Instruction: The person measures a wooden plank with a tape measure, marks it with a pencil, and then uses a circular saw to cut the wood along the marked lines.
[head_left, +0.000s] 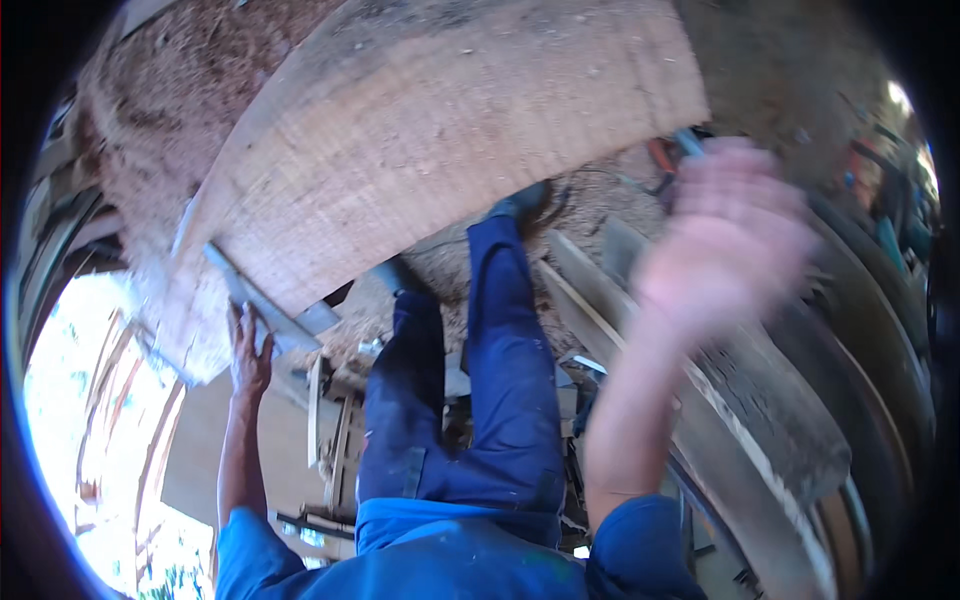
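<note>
A broad, curved-edged wooden board (450, 130) lies across the far side, its surface dusted with shavings. My left hand (250, 355) is at the board's near left corner, fingers apart. Its fingertips meet or lie just beside a narrow grey strip (255, 288) that slants over that corner; I cannot tell whether they touch it. My right hand (725, 240) is raised off to the right, above the floor and some leaning planks. Motion blurs it, but the fingers look stretched out and nothing shows in them.
Long rough planks (740, 430) lean at the right, close to my right forearm. Reddish sawdust (190, 100) covers the ground at the far left. An orange-and-blue tool (662, 158) sits by the board's right end. Wood pieces (330, 430) are stacked left of my legs.
</note>
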